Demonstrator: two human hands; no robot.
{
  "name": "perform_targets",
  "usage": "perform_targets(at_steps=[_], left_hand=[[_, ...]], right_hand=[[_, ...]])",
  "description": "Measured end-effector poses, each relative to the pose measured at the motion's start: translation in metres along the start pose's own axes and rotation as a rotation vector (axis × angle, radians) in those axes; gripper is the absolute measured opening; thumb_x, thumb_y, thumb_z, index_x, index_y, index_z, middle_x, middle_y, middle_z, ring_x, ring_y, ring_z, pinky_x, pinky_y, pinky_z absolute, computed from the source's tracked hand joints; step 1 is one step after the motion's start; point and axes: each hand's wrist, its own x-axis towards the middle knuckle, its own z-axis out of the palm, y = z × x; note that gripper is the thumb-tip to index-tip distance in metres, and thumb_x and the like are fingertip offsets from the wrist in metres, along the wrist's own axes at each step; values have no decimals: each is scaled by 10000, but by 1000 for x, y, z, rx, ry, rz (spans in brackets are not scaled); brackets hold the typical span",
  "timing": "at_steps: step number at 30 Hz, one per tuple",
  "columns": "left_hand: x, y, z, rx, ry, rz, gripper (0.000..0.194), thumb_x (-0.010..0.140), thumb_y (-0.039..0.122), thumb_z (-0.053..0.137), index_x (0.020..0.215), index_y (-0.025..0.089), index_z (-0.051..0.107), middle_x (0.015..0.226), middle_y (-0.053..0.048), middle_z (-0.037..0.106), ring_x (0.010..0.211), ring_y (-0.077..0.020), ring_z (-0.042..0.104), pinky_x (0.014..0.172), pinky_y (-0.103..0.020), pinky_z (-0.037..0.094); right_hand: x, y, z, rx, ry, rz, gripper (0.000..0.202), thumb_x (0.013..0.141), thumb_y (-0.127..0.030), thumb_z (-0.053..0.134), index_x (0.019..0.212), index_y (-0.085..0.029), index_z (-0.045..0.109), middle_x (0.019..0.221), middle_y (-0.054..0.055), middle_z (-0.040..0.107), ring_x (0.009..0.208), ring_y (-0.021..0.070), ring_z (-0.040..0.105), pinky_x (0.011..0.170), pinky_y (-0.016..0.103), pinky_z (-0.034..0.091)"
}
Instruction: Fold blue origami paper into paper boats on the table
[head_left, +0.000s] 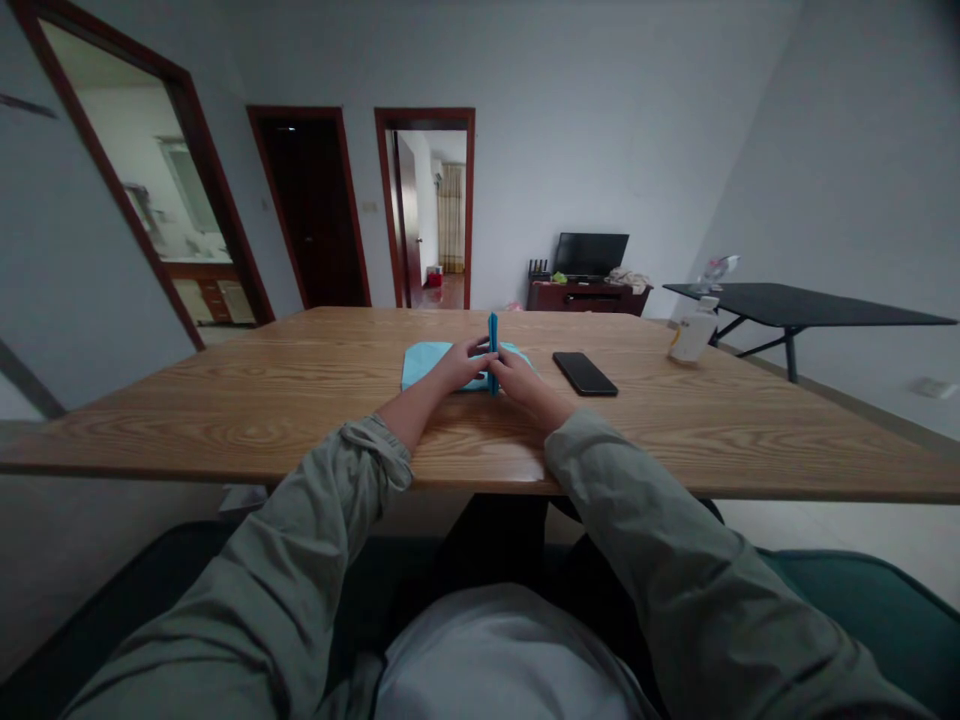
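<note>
Both hands meet over the table, pressing a narrow, upright blue folded sheet (493,328) between them. Seen edge-on, it could be paper or thin cloth; I cannot tell which. My left hand (459,367) grips it from the left with fingers bent against its side. From the other side, my right hand (519,374) closes on it, with the fingers partly hidden. Beneath and behind the hands lies a light blue sheet (421,358), flat on the wood and partly covered by them.
A black phone (585,374) lies on the wooden table (300,430), right of my hands. Farther right stands a white bottle (693,332). Beyond the table are a dark folding table (810,303), a TV (592,255) on a low cabinet (585,297), and doorways.
</note>
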Motion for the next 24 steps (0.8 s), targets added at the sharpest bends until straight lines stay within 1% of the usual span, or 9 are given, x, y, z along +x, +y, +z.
perform_targets(at_steps=[3,5,9,13,16,18,20,22,24], left_hand=[[-3,3,0,38,-4,7,571,772,317,695,1309,200,540,1220,-127,647,917,-196,665,673,-262,551],[-7,7,1,68,7,-1,560,782,285,666,1317,208,521,1223,-120,639,859,-177,670,655,-263,555],[-12,12,4,166,76,44,555,728,192,654,1269,218,536,1224,-96,628,797,-164,657,612,-267,563],[-11,12,2,196,142,86,444,686,106,605,1124,167,637,1035,-73,692,834,-196,646,713,-313,572],[-9,12,-2,178,176,81,441,683,91,561,1102,160,679,995,-58,711,867,-212,646,812,-366,554],[-6,13,-5,155,213,82,458,680,96,550,1108,168,698,1037,-59,713,910,-218,641,850,-377,538],[-4,13,-5,127,245,71,456,676,103,552,1097,174,713,1061,-62,711,911,-215,638,845,-374,536],[-3,14,-5,79,268,32,448,674,111,557,1089,169,717,1046,-66,710,849,-196,639,800,-367,547],[-4,16,-5,-7,262,-27,450,684,119,563,1110,162,702,989,-66,708,771,-163,634,755,-351,552]], right_hand=[[-1,-2,-2,50,-1,-29,390,921,-303,422,1251,-209,607,1226,63,659,1115,199,599,978,319,433],[-2,-4,-3,51,7,-29,385,904,-272,430,1234,-211,619,1218,54,663,1104,201,601,978,321,435],[-3,-8,-4,-30,46,16,381,845,-187,459,1177,-195,646,1164,69,684,1029,221,621,941,331,458],[-1,-5,-5,-51,97,48,425,794,-115,446,1160,-189,650,1124,67,692,1008,217,616,943,344,465],[0,-3,-7,92,151,84,480,764,-80,444,1193,-179,634,1140,64,679,1010,201,614,939,362,487],[0,-2,-9,245,175,191,506,780,-98,451,1257,-184,594,1078,66,686,885,185,644,835,369,550],[-1,-4,-11,363,170,296,520,806,-134,469,1314,-205,555,984,59,688,694,156,640,680,358,588],[-2,-8,-14,417,138,330,520,813,-145,482,1322,-221,558,926,52,683,571,126,603,577,333,587],[-3,-11,-16,432,115,321,507,804,-127,482,1290,-218,594,912,49,683,537,109,582,537,306,581]])
